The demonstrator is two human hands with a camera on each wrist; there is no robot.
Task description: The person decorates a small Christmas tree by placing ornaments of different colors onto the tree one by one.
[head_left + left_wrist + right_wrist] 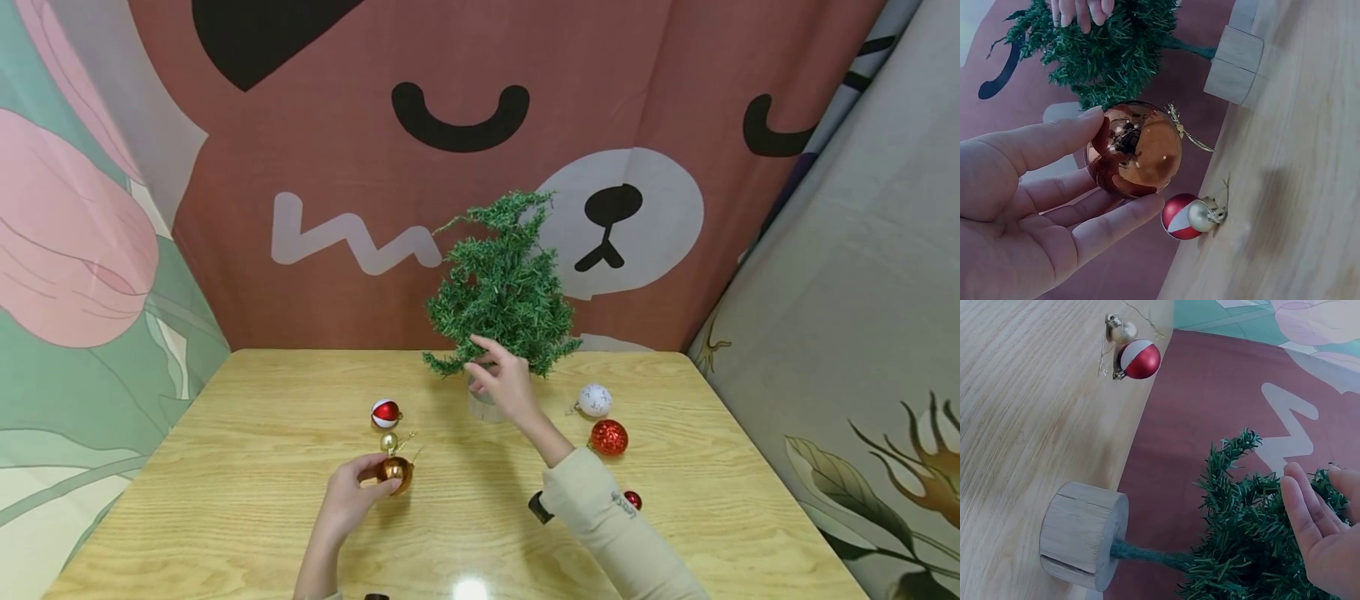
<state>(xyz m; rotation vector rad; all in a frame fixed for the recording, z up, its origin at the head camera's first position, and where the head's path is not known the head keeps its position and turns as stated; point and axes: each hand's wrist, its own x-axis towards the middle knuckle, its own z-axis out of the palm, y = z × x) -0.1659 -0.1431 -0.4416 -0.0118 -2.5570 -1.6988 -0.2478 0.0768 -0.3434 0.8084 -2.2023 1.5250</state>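
Note:
My left hand (351,497) holds a shiny copper-gold bauble (1138,150) between thumb and fingers, its gold string (1196,141) hanging free. In the head view this bauble is over the left part of the table. My right hand (508,385) is at the lower front of a small green artificial Christmas tree (502,292), fingers apart and nothing between them. In the right wrist view its fingers (1302,509) overlap the branches. The tree stands upright on a round pale wooden base (1082,534), partly hidden by the right hand in the head view.
A red-and-white bauble (386,413) and a small gold bauble (388,442) lie left of the tree. To the right are a white bauble (595,400), a red glittery bauble (609,437) and a small red bauble (633,500), partly behind my sleeve. Printed curtains (337,308) hang behind the table.

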